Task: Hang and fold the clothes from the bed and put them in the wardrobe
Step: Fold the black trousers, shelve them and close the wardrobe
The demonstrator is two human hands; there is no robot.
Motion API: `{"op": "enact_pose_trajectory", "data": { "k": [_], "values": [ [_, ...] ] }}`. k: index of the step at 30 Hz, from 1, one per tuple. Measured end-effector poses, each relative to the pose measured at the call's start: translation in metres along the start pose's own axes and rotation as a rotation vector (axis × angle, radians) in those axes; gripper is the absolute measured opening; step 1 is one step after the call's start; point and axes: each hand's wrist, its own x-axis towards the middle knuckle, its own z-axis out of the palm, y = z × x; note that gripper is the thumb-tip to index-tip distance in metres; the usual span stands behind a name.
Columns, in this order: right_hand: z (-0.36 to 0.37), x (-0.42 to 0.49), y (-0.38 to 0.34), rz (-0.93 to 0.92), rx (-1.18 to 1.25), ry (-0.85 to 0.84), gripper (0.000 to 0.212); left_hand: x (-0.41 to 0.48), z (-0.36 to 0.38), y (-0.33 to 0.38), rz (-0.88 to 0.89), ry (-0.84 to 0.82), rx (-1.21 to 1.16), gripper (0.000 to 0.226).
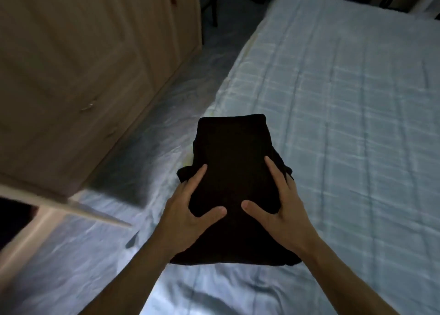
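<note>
A folded black garment [232, 157] is held up in front of me, over the near left part of the bed [345, 105]. My left hand [188, 214] grips its left side, thumb on top and fingers along the edge. On its right side my right hand [278, 202] grips the same way. The light wooden wardrobe [78, 60] stands to the left with its doors closed there.
An open wardrobe door's edge [71, 207] juts in at the lower left, close to my left arm. A narrow strip of floor [204, 55] runs between wardrobe and bed. A dark chair [214, 2] stands at the far end.
</note>
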Motion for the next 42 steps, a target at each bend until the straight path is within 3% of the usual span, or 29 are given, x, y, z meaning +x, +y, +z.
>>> {"op": "enact_pose_trajectory", "data": {
  "k": [4,12,18,24,33,42],
  "values": [
    [0.074,-0.039,-0.050,-0.040,0.008,-0.148,0.099,-0.087,-0.076,-0.021,-0.106,0.096,-0.003,0.092],
    [0.198,-0.132,-0.172,-0.168,-0.041,-0.502,0.095,-0.288,-0.192,-0.038,-0.340,0.439,-0.023,0.089],
    [0.262,-0.170,-0.252,-0.332,-0.078,-0.659,0.094,-0.381,-0.249,-0.032,-0.387,0.683,-0.062,0.089],
    [0.312,-0.156,-0.296,-0.439,-0.094,-0.746,0.094,-0.397,-0.289,-0.044,-0.452,0.801,-0.096,0.092],
    [0.382,-0.099,-0.321,-0.398,-0.140,-0.926,0.092,-0.368,-0.338,-0.077,-0.606,0.834,-0.114,0.092],
    [0.506,-0.062,-0.376,-0.483,-0.167,-0.988,0.086,-0.365,-0.430,-0.148,-0.629,0.955,-0.107,0.095]
  ]
}}
